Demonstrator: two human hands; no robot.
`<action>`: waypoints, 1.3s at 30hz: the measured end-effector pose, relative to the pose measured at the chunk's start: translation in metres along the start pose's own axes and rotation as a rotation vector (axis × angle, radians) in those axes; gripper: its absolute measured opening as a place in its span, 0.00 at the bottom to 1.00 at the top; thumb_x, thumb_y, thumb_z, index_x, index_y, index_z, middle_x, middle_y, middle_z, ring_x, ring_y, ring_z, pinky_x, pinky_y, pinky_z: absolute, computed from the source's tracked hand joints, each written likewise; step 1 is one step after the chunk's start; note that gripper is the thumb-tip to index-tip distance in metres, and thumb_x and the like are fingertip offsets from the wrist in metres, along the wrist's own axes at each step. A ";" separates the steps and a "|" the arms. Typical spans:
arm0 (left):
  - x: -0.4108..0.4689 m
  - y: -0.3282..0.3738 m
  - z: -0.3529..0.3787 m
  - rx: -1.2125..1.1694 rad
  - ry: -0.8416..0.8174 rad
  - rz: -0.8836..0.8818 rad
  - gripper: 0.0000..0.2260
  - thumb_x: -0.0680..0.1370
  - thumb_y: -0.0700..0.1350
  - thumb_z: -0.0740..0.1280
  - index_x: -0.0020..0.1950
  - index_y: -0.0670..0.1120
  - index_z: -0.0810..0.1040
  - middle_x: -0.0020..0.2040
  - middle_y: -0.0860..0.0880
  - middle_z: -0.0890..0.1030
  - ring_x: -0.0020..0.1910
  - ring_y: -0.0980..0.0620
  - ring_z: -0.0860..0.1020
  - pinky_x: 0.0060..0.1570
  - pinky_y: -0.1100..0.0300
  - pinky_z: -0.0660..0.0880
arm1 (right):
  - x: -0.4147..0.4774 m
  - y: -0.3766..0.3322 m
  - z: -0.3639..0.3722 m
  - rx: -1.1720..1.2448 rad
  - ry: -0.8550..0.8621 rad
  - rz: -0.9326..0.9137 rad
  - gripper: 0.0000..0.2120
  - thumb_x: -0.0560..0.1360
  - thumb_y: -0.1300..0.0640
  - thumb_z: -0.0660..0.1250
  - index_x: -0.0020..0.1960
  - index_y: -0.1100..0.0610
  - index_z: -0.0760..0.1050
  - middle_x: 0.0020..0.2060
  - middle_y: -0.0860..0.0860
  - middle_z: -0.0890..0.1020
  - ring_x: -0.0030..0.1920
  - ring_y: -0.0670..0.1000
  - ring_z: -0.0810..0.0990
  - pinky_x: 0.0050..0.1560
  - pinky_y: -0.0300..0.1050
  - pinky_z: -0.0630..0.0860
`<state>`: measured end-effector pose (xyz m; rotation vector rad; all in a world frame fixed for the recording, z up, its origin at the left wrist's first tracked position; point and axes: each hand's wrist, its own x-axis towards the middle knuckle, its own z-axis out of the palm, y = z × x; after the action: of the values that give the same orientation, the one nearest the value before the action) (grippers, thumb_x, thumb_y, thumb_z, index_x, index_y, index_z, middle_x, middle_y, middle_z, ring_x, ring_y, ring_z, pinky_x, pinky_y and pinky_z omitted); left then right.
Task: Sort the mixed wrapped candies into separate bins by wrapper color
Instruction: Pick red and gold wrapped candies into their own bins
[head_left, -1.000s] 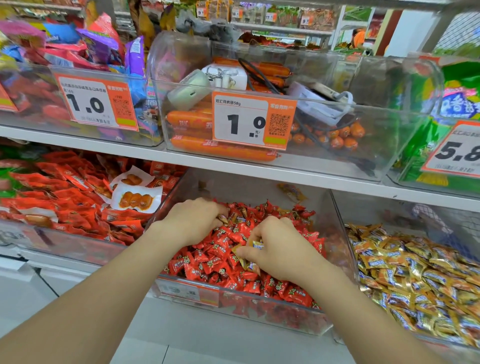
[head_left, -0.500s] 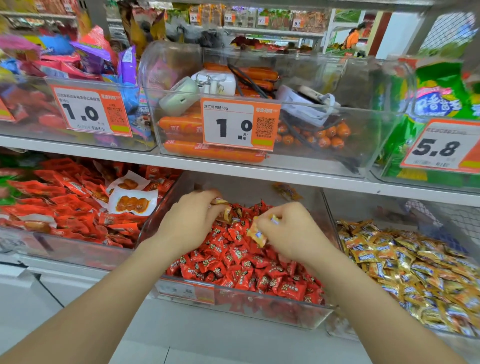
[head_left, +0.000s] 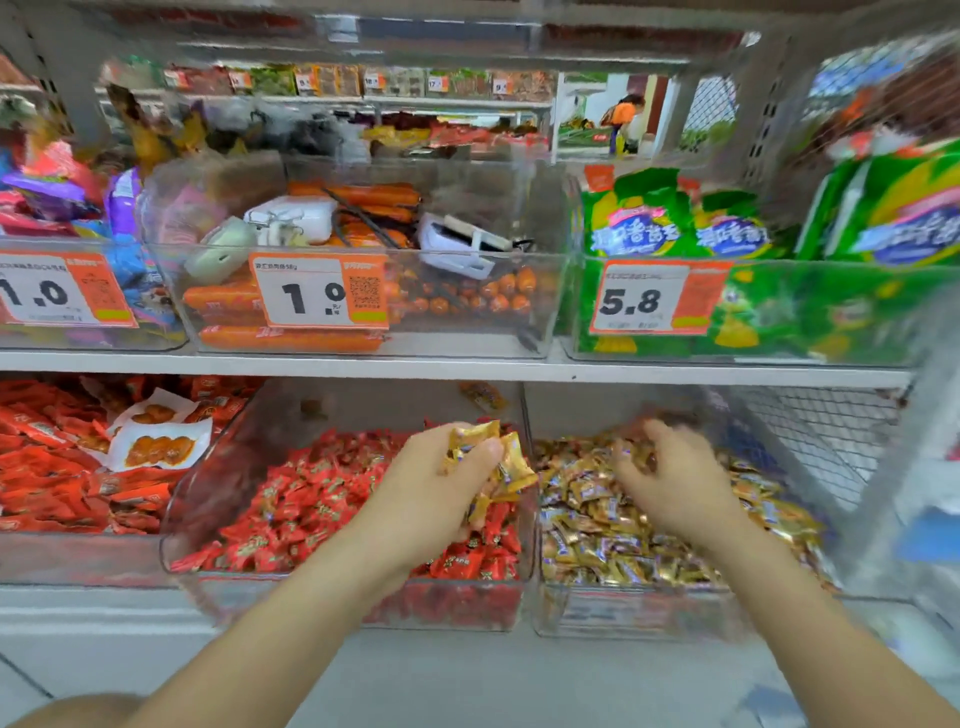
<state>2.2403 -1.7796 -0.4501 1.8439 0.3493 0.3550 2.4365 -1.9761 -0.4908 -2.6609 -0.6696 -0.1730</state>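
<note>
The left hand (head_left: 441, 491) grasps a small bunch of gold-wrapped candies (head_left: 501, 457), its fingers curled round them. It hangs above the right edge of the red candy bin (head_left: 208, 499), just beside the wall that bin shares with its neighbour. Below it the red-wrapped candies (head_left: 322, 493) fill the clear bin, heaped higher toward its back. The right hand (head_left: 670, 480) is over the gold candy bin (head_left: 639, 610), above the back left part of the gold pile (head_left: 597, 540). Its fingers are bent downward, but motion blur smears them, so I cannot tell whether they hold a candy or nothing. The two bins stand touching side by side on the lower shelf, the red one on the left and the gold one on the right. Further left on that shelf sits a bin of flat red packets (head_left: 52, 457) with two white packs lying on top near its right edge. On the upper shelf board (head_left: 467, 366), a clear bin of orange sausages (head_left: 291, 340) carries a price tag reading 1.0 (head_left: 322, 293). To its right, a bin of green bags (head_left: 670, 218) carries a tag reading 5.8 (head_left: 644, 301).
</note>
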 end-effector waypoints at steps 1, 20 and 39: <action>0.002 0.005 0.014 0.017 -0.009 0.059 0.09 0.85 0.51 0.64 0.51 0.50 0.81 0.33 0.53 0.77 0.31 0.52 0.75 0.35 0.56 0.75 | 0.000 0.015 0.007 -0.150 -0.119 -0.024 0.25 0.78 0.34 0.61 0.69 0.44 0.76 0.57 0.53 0.80 0.61 0.60 0.76 0.60 0.53 0.73; 0.090 -0.009 0.156 1.275 -0.079 0.229 0.32 0.81 0.69 0.56 0.79 0.52 0.61 0.78 0.42 0.64 0.79 0.33 0.57 0.73 0.30 0.53 | -0.028 0.050 -0.044 0.413 0.144 0.008 0.10 0.75 0.58 0.70 0.50 0.46 0.87 0.41 0.41 0.87 0.41 0.37 0.83 0.51 0.37 0.80; 0.089 -0.108 -0.113 0.924 0.139 -0.619 0.39 0.82 0.70 0.50 0.78 0.40 0.66 0.75 0.34 0.70 0.73 0.33 0.69 0.73 0.45 0.67 | 0.022 -0.200 0.073 0.016 -0.461 0.099 0.28 0.82 0.47 0.59 0.79 0.57 0.63 0.78 0.66 0.63 0.77 0.70 0.62 0.76 0.62 0.64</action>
<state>2.2688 -1.6141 -0.5155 2.4513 1.3076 -0.1542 2.3615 -1.7753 -0.4850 -2.7281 -0.6650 0.4850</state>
